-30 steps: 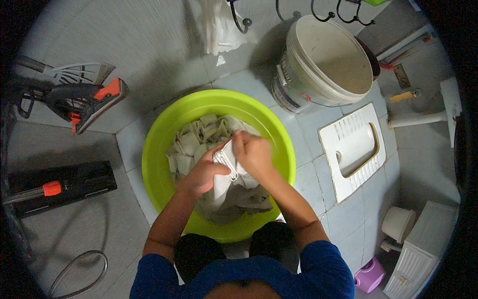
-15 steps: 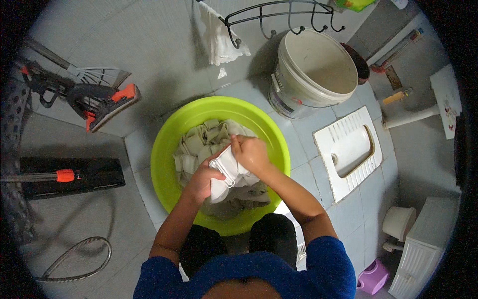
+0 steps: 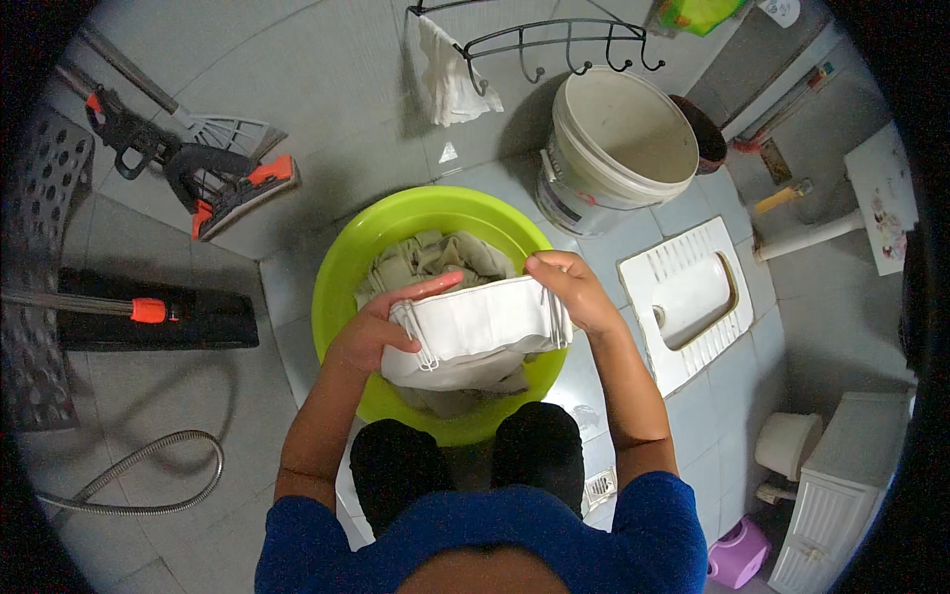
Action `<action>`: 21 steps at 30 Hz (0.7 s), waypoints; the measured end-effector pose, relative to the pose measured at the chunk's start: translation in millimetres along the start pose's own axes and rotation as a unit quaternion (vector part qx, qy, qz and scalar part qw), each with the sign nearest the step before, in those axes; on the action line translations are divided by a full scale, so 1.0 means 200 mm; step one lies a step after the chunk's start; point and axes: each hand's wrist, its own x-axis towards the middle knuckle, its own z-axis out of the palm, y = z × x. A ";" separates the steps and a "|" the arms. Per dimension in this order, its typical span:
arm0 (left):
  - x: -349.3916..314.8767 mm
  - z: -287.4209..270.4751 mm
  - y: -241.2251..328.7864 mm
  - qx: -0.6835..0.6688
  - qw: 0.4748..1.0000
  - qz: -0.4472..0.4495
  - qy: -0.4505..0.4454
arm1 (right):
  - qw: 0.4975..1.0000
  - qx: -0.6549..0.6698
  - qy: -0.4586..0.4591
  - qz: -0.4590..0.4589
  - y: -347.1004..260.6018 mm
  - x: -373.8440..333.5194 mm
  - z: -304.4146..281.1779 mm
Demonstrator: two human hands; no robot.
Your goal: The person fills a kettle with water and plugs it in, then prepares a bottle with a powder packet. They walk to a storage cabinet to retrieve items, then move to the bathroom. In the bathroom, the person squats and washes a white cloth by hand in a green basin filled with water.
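Stretched between my hands over the basin is a white cloth piece point(image 3: 485, 322) with a wide flat band and thin white looped cords at both ends; its exact kind I cannot make out. My left hand point(image 3: 374, 332) grips its left end, thumb in front and index finger extended along the top edge. At the right end, my right hand point(image 3: 577, 292) pinches the upper corner, with some fingers hidden behind the cloth. Below lies a heap of wet greyish-white cloth point(image 3: 435, 259) inside a lime-green basin point(image 3: 333, 287), which stands in front of my knees.
A large white bucket point(image 3: 584, 183) stands beyond the basin, near a squat toilet point(image 3: 638, 297) on the right. A black hook rack point(image 3: 534, 42) with a white cloth hangs above. Mops point(image 3: 237, 188) lean at left; a metal hose point(image 3: 213, 475) curls lower left.
The white cloth piece was bunched close between both hands. My right hand has moved right, and the piece is now spread out wide. The view has shifted slightly.
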 end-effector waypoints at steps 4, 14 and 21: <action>-0.02 0.03 0.04 0.099 0.995 -0.027 -0.020 | 0.999 0.036 0.004 0.012 -0.08 -0.06 0.02; 0.10 0.01 -0.04 0.513 0.855 0.076 0.013 | 0.921 -0.358 -0.107 -0.111 0.06 -0.01 0.29; 0.14 -0.22 -0.09 0.440 0.890 -0.108 -0.057 | 0.931 -0.346 -0.115 -0.020 0.10 -0.03 0.26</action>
